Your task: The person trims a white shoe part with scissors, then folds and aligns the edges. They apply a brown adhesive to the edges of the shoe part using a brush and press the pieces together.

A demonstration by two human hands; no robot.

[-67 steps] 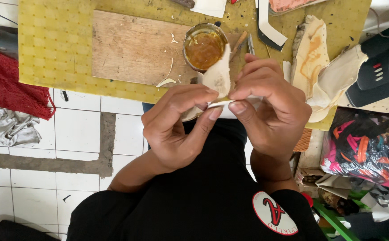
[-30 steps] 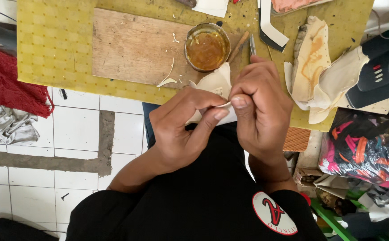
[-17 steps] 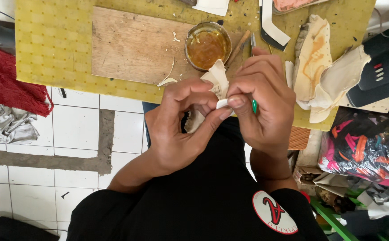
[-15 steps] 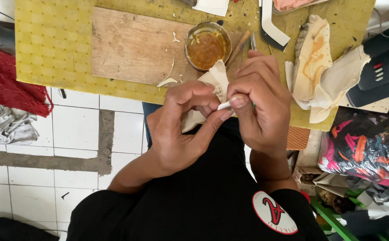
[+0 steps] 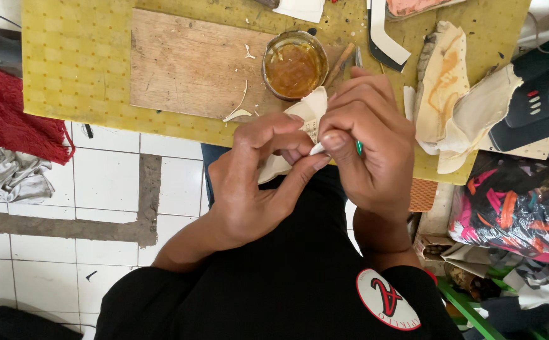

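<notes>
A red cloth (image 5: 10, 113) hangs off the left edge of the yellow cutting mat (image 5: 73, 56), which carries a bare wooden board (image 5: 186, 63) with pale offcuts. Below the board, the left hand (image 5: 255, 182) comes up from the lap, wrist bent, thumb and forefinger curled closed on a cream leather piece (image 5: 306, 119) held over the mat's near edge. Behind it stands a glass jar of amber glue (image 5: 294, 64). The right hand (image 5: 366, 141) arches over from the other side, fingers folded tight round a small green-handled tool (image 5: 357, 148), forefinger pressing on the piece's edge. Further right lie glue-stained cream scraps (image 5: 444, 88).
</notes>
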